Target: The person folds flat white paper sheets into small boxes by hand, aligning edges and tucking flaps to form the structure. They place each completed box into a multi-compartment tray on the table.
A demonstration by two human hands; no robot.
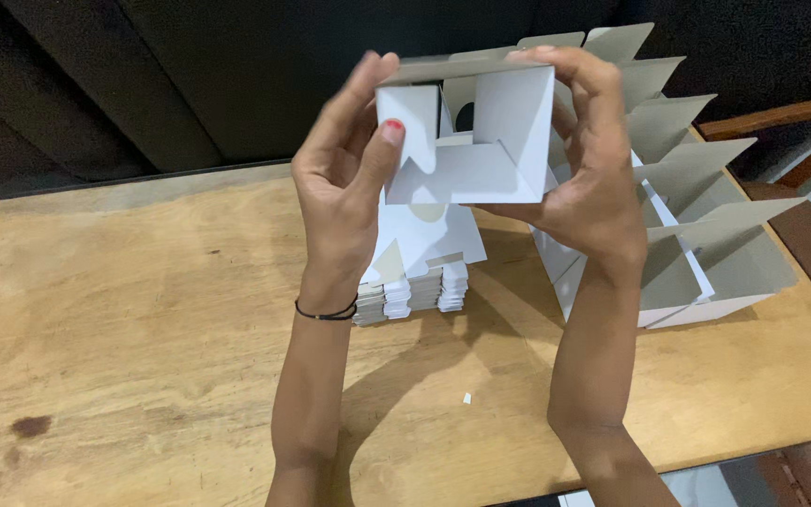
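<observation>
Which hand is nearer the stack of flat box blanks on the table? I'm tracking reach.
Left. The left hand is directly above the stack of flat box blanks; the right hand is off to its right.

A packing workshop: stacked flat box blanks (415, 286) and folded cartons (696, 225) on a plywood bench (124, 310)

The small folded cardboard box (466, 131) is white, its flaps perhaps grey inside; the wooden plank table (124, 319) is tan, with a dark stain at eight o'clock.
</observation>
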